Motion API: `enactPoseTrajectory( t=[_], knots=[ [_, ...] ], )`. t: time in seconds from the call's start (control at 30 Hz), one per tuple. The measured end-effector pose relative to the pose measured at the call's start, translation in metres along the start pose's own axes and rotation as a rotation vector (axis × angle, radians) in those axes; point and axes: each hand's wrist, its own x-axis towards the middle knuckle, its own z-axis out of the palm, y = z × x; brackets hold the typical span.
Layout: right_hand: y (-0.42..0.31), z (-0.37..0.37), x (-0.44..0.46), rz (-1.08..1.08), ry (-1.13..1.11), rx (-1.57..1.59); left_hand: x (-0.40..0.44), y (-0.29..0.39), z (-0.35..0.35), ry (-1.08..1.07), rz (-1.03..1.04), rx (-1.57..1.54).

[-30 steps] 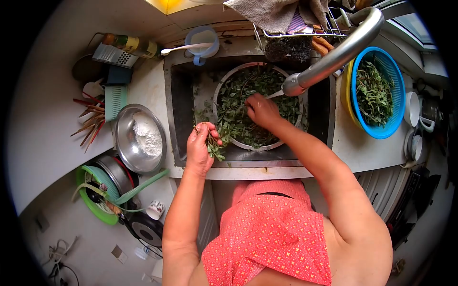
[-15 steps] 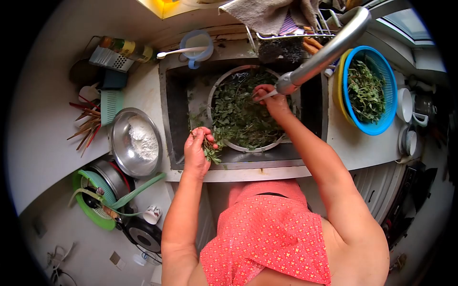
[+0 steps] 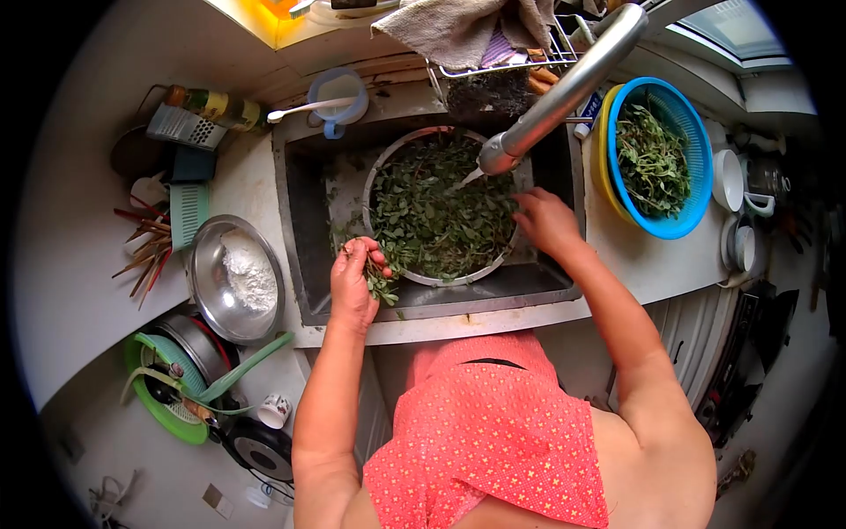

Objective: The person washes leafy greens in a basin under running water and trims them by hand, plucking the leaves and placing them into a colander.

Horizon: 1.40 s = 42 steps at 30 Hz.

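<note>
A round basin (image 3: 374,173) full of leafy greens (image 3: 441,212) stands in the dark sink (image 3: 304,238), under water running from the metal faucet (image 3: 564,93). My left hand (image 3: 355,280) is closed around a small bunch of green sprigs (image 3: 381,286) at the basin's lower left edge. Leaves stick out below its fingers. At the basin's right edge, my right hand (image 3: 546,219) has its fingers stretched toward the greens. Its fingertips reach the rim, and I see nothing held in it.
On the right counter, a blue colander (image 3: 701,163) holds more greens. Left of the sink sits a steel bowl (image 3: 211,286) with white powder. A blue-handled cup (image 3: 332,128) with a white brush (image 3: 304,109) across it stands behind. A dish rack (image 3: 511,66) hangs over the sink's back edge.
My right hand has moved from under the faucet, over the greens, to the basin's right edge, and its fingers have spread. My left hand still holds its sprigs. The view has shifted slightly.
</note>
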Motion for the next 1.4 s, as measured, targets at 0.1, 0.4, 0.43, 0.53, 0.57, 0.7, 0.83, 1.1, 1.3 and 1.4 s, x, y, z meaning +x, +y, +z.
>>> enactPoseTrajectory(
  t=[0.1,0.4,0.43,0.53,0.57,0.7,0.83,1.1,1.3,1.4],
  knots=[
    [-0.041,0.024,0.053,-0.088,-0.145,0.051,-0.001,-0.003,0.001,-0.002,0.009,0.018],
    [0.001,0.168,0.126,-0.229,0.242,-0.128,-0.01,-0.009,-0.003,0.034,0.008,0.104],
    [-0.02,0.124,0.107,-0.22,0.013,-0.15,-0.01,-0.009,-0.002,0.031,0.01,0.112],
    [-0.028,0.074,0.085,-0.192,-0.223,0.036,-0.01,-0.005,-0.001,0.042,-0.007,0.131],
    [-0.026,0.063,0.079,-0.169,-0.232,0.255,-0.01,-0.004,0.0,0.034,-0.004,0.127],
    [-0.045,0.002,0.053,-0.085,-0.292,0.484,-0.004,0.002,0.016,-0.021,0.029,0.185],
    [-0.043,-0.001,0.036,-0.044,-0.34,0.939,0.002,0.008,0.047,-0.105,0.07,0.288],
    [-0.059,-0.03,0.015,0.0,-0.526,1.264,0.014,0.013,0.088,-0.033,0.222,0.365],
    [-0.055,-0.035,0.011,0.115,-0.639,1.551,0.009,0.029,0.092,-0.171,0.085,0.402],
    [-0.049,-0.014,0.014,0.135,-0.684,1.663,0.009,0.026,0.098,-0.299,-0.001,0.422]
  ],
)
